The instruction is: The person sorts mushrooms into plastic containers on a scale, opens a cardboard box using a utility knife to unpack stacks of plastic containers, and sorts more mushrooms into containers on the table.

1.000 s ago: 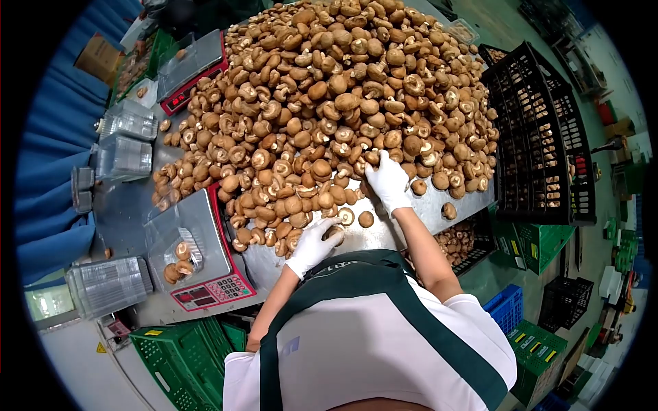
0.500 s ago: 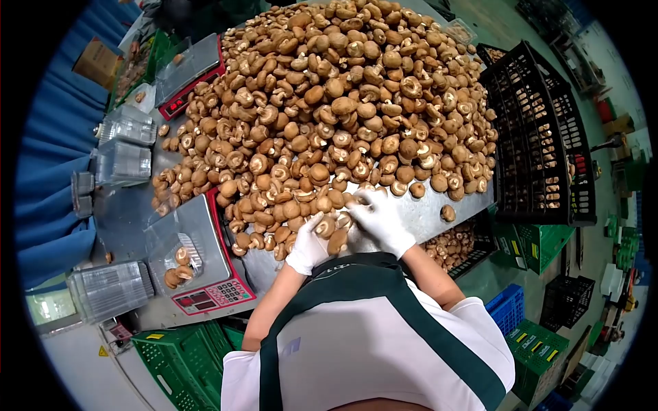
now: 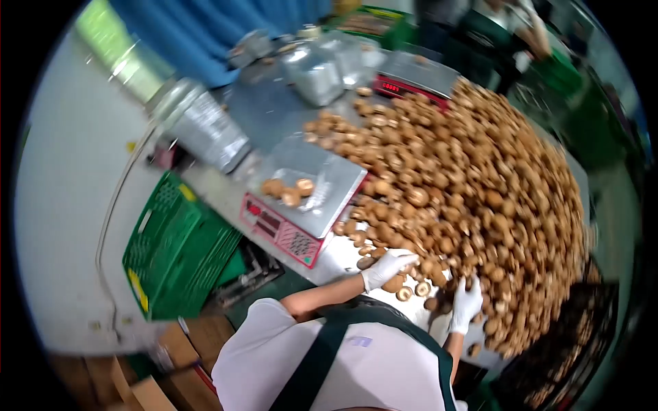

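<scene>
Shiitake mushrooms (image 3: 439, 205) lie in a large heap on the metal table, brown caps and pale stems showing. My left hand (image 3: 388, 270), in a white glove, is at the heap's near edge, fingers curled over a brown mushroom (image 3: 393, 283) at its underside. Beside it, several loose mushrooms rest on the bare metal, one with its pale gills up (image 3: 404, 294). My right hand (image 3: 467, 308), also gloved, reaches into the near side of the heap. Its thumb and fingers are apart, touching mushrooms; nothing held shows between them. Blur softens the fingertips.
A red scale (image 3: 288, 233) to the left bears a clear tray (image 3: 301, 200) with several mushrooms. Stacked clear trays (image 3: 202, 127) stand beyond it. A second scale (image 3: 411, 85) is at the back, near another person (image 3: 480, 38). Green crates (image 3: 178, 246) stand lower left, a black crate (image 3: 555, 349) lower right.
The view has turned left, bringing the near scale closer to the middle. My hands have moved farther apart; the right has left the mushrooms it shared with the left.
</scene>
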### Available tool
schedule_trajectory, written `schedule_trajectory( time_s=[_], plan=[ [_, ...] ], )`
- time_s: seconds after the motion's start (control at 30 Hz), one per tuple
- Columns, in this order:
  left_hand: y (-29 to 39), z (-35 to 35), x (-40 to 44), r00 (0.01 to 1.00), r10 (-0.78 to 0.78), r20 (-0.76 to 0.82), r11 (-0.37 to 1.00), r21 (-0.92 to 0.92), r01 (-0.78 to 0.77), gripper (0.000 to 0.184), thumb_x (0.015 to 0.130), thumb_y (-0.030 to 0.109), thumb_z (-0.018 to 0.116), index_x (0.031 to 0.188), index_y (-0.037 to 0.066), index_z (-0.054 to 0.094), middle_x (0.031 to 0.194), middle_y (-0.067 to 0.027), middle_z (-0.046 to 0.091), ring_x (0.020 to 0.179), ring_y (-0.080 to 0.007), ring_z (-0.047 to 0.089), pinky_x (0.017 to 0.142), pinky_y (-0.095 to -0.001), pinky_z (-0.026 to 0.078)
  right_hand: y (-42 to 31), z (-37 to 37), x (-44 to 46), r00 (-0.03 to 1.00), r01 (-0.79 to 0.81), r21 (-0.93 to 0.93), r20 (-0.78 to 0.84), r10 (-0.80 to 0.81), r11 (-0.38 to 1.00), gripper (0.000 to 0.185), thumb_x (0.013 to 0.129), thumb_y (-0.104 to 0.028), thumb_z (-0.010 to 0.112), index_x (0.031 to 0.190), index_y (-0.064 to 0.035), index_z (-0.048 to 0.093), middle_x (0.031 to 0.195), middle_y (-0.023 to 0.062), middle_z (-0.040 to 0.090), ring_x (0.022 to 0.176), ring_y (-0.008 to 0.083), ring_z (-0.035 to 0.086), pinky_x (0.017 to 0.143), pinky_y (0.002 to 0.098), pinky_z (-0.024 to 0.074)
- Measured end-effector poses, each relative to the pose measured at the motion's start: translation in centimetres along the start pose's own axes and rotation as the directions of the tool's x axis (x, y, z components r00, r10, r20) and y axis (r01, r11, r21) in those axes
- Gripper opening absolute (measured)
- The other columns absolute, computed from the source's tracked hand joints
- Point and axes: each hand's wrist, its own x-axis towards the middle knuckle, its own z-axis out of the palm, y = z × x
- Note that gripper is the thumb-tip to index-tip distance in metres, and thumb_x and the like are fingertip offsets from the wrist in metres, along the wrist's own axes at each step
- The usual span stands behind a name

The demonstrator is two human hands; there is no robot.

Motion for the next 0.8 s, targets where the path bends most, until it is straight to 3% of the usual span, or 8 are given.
schedule_trajectory(
  time_s=[0.1,0.17,0.27,0.33,0.43,0.57,0.63,0.8],
  plan=[
    [6.1,-2.6,-2.3,0.794,0.562,-0.232,0.771,0.495,-0.401,0.015,0.086,0.013,0.058,0.094,0.001,0.061,0.079,-0.0059,0.062,0.07,-0.01,0.058,0.067,-0.0247,0.047,-1.2,1.1,-1.3,0.986,0.123,0.178,0.093,-0.141,0.976,0.03,0.081,-0.021,0.062,0.103,-0.0022,0.062,0.091,0.0183,0.065,0.083,0.0328,0.063,0.075,0.0371,0.0481],
    [9.1,-6.4,-2.9,0.585,0.686,-0.433,0.709,0.579,-0.402,0.016,0.082,0.013,0.061,0.093,0.002,0.061,0.082,-0.0095,0.065,0.073,-0.0123,0.063,0.066,-0.0266,0.049,-3.3,0.7,-2.3,0.96,0.189,0.178,0.174,-0.22,0.966,0.028,0.081,-0.02,0.061,0.102,-0.0006,0.062,0.092,0.0193,0.064,0.084,0.0329,0.062,0.075,0.0366,0.0479],
    [14.5,-11.8,-4.6,0.079,0.928,-0.365,0.373,0.919,-0.131,0.019,0.077,0.015,0.064,0.094,0.006,0.062,0.089,-0.0107,0.064,0.075,-0.0243,0.063,0.067,-0.0333,0.05,-4.7,2.2,-2.8,0.872,0.392,0.221,0.22,-0.437,0.893,0.026,0.081,-0.019,0.061,0.098,0.0001,0.063,0.088,0.0194,0.065,0.081,0.0329,0.063,0.072,0.0363,0.0484],
    [15.8,-15.9,-5.0,0.044,0.978,-0.204,0.203,0.979,0.02,0.018,0.076,0.019,0.063,0.091,0.008,0.062,0.092,-0.0113,0.062,0.081,-0.0281,0.06,0.07,-0.037,0.049,-7.6,1.9,-3.5,0.823,0.405,0.203,0.344,-0.452,0.892,0.024,0.081,-0.019,0.06,0.097,-0.0006,0.063,0.079,0.0184,0.065,0.074,0.033,0.064,0.066,0.0367,0.0489],
    [12.9,-21.6,-2.7,0.576,0.755,-0.313,0.14,0.935,0.324,0.025,0.075,0.029,0.052,0.075,0.007,0.065,0.082,-0.0109,0.059,0.079,-0.0275,0.057,0.068,-0.0404,0.047,-11.1,3.0,-4.1,0.727,0.501,0.218,0.42,-0.544,0.838,0.021,0.081,-0.018,0.06,0.093,-0.0021,0.064,0.074,0.0183,0.065,0.066,0.0316,0.064,0.06,0.0372,0.0489],
    [11.9,-21.9,-3.9,0.749,0.625,-0.217,0.017,0.964,0.266,0.032,0.078,0.034,0.051,0.088,0.008,0.066,0.097,-0.0121,0.057,0.094,-0.027,0.053,0.08,-0.0419,0.043,-16.4,6.0,-4.0,0.537,0.608,0.333,0.495,-0.683,0.72,0.022,0.081,-0.016,0.06,0.096,-0.0013,0.065,0.073,0.0176,0.065,0.067,0.029,0.064,0.062,0.0361,0.0491],
    [11.1,-22.4,-4.3,0.647,0.739,-0.19,0.177,0.98,0.085,0.032,0.081,0.031,0.052,0.101,0.008,0.059,0.113,-0.0103,0.049,0.107,-0.0268,0.046,0.091,-0.0426,0.037,-20.7,6.4,-4.8,0.455,0.649,0.379,0.502,-0.736,0.66,0.021,0.083,-0.014,0.06,0.096,0.0018,0.063,0.081,0.0167,0.067,0.071,0.0226,0.063,0.067,0.0328,0.049],
    [11.1,-23.1,-11.8,0.288,0.923,-0.255,0.313,0.933,-0.176,0.019,0.08,0.019,0.057,0.092,0.005,0.063,0.105,-0.0104,0.059,0.096,-0.0272,0.055,0.086,-0.0381,0.041,-30.0,5.8,-9.1,0.326,0.61,0.523,0.519,-0.79,0.595,0.023,0.087,-0.012,0.057,0.101,0.0058,0.061,0.092,0.0165,0.066,0.082,0.0217,0.062,0.076,0.0319,0.0473]
  ],
)
